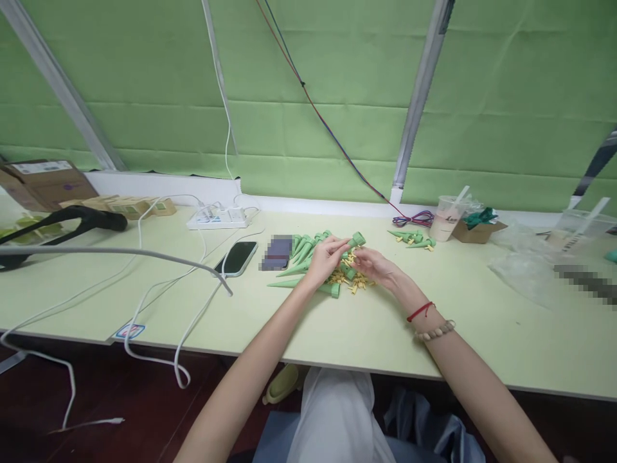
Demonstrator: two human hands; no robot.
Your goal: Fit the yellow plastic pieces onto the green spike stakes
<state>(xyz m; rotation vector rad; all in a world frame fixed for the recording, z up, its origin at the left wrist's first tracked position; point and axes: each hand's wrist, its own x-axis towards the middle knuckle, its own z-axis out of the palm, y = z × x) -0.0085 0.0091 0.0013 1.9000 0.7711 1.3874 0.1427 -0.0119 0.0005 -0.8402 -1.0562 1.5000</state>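
Spikes [299, 247], all green, are lying in a pile under and to the left of our hands, overlapping too much for us to count. We are gripping one of them, the held spike [357, 240], between the fingers of our left hand [328, 257], its wide end pointing up and to the right. Our right hand [378, 267] is hovering just beside it, fingers curled in, and we cannot tell whether they are closing on anything. Many small yellow tips [359, 283] are lying under and between our hands. Farther right, at least three spikes are resting in a separate group [414, 240], yellow tips showing among them. To the left we are seeing one phone [238, 258], its screen dark, and one blurred-out dark item [277, 253] just beside the pile. One power strip [218, 217] is sitting behind the phone, with plugs in it. Two cups with straws, a near one [446, 218] and a far one [571, 238], are standing to the right, with one small open box [475, 233] between them. The near cup is carrying dark print, and one sticker [130, 331] is showing on the table [376, 334] edge; both are too small for us to read.
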